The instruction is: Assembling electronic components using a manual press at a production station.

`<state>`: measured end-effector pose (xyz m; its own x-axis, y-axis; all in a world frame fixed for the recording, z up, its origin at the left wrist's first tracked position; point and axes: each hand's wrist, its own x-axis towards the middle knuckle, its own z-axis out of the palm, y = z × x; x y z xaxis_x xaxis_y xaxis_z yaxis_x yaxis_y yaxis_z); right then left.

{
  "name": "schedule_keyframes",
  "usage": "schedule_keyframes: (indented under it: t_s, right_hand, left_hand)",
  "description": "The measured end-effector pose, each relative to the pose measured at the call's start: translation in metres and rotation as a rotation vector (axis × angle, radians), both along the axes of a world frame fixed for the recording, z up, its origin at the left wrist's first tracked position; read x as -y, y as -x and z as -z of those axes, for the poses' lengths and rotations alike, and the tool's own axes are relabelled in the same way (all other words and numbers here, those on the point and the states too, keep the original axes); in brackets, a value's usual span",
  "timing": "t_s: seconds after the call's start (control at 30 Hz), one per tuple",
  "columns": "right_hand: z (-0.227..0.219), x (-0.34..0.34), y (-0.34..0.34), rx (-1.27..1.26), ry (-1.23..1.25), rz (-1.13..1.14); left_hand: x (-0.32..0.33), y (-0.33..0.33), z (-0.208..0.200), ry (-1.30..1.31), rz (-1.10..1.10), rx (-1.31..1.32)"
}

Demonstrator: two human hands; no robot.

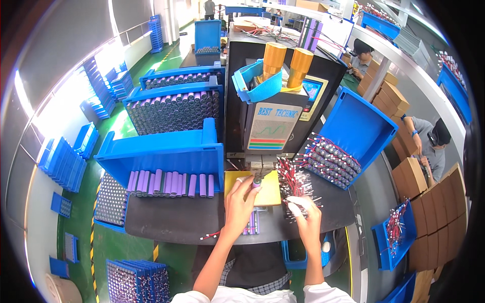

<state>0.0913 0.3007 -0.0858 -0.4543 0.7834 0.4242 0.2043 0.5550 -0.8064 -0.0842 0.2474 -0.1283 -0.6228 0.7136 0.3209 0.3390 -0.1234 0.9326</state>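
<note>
My left hand [238,204] grips a purple cylindrical battery cell [256,183] upright between thumb and fingers. The cell's top is right below the electrode tips [258,171] of a spot welder [275,121], over a yellow plate [273,191]. To the right, my right hand [307,216] pinches at the edge of a heap of red and black wire leads [295,179] with white connectors. Its fingertips close on a lead there, partly lost among the others. A few purple cells [251,223] lie near the bench edge between my forearms.
Left of the welder, a blue bin [161,151] on its side holds a row of purple cells [172,183]; more filled bins [172,108] stand behind. At right, a tilted blue bin [361,126] contains wired cells [333,160]. Cartons [437,222] and two co-workers are farther right.
</note>
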Motion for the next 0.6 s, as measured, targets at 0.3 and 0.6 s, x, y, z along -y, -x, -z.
schedule_keyframes:
  t_s: [0.3, 0.6]
  right_hand:
    - [-0.018, -0.025, 0.048, 0.121, -0.219, -0.153]
    - [-0.019, -0.025, 0.061, 0.14, -0.385, -0.136]
  left_hand:
    - [0.0, 0.001, 0.0, -0.026, -0.011, -0.063]
    - [0.002, 0.001, -0.001, -0.024, -0.025, -0.038]
